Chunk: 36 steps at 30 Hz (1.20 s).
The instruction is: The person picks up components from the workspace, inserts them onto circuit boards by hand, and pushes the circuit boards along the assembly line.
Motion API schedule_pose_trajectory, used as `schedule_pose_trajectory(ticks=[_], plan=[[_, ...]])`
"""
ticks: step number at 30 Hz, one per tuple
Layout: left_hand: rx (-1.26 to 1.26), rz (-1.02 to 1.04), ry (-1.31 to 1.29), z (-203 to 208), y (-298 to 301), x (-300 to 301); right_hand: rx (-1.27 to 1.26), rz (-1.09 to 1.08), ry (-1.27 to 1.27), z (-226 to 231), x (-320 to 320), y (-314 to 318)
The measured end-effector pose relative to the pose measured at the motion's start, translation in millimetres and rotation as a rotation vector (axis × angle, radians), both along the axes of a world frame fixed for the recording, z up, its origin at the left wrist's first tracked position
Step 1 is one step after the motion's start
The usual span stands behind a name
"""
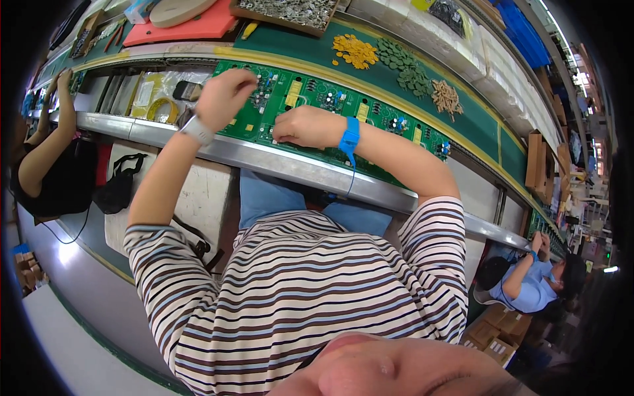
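A long green circuit board panel (282, 89) lies along the metal-edged rail in front of me, carrying yellow blocks, black parts and small blue capacitors. My left hand (224, 96) is over its left end, fingers curled together near a group of small components. Anything within those fingers is too small to make out. Lower on the panel, my right hand (307, 127) has its fingertips pinched down at the near edge; what they grip is hidden. A blue wrist strap (350, 137) with a cord circles my right wrist, and a pale band (197, 130) my left.
Beyond the panel, a green bench strip holds piles of yellow discs (356, 51), green discs (403, 65) and tan parts (446, 98). Small metal parts (290, 8) fill a box beside red foam (198, 28). A tape roll (164, 111) sits left. Other people work at both sides.
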State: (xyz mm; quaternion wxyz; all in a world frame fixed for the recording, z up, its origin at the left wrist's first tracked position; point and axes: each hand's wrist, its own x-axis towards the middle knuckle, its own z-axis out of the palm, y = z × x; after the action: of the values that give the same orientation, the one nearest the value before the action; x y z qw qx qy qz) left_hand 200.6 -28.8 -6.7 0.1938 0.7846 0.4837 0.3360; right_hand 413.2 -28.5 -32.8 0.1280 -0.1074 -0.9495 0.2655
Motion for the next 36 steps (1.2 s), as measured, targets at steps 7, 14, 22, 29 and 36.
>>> schedule_pose_trajectory(ticks=[7, 14, 22, 29, 36], plan=[[-0.227, 0.207, -0.139, -14, -29, -58, 0.033, 0.033, -0.024, -2, 5, 1], [-0.272, 0.225, -0.081, -15, -34, -69, 0.018, 0.031, 0.026, -6, 2, 0], [-0.357, 0.201, -0.027, -8, -43, -58, 0.191, 0.024, 0.016, -3, 9, -13], [-0.265, 0.250, 0.227, -5, -43, -50, 0.321, -0.081, -0.042, 2, 18, -28], [-0.222, 0.268, 0.335, -13, -44, -55, 0.245, -0.356, -0.056, 33, 55, -15]])
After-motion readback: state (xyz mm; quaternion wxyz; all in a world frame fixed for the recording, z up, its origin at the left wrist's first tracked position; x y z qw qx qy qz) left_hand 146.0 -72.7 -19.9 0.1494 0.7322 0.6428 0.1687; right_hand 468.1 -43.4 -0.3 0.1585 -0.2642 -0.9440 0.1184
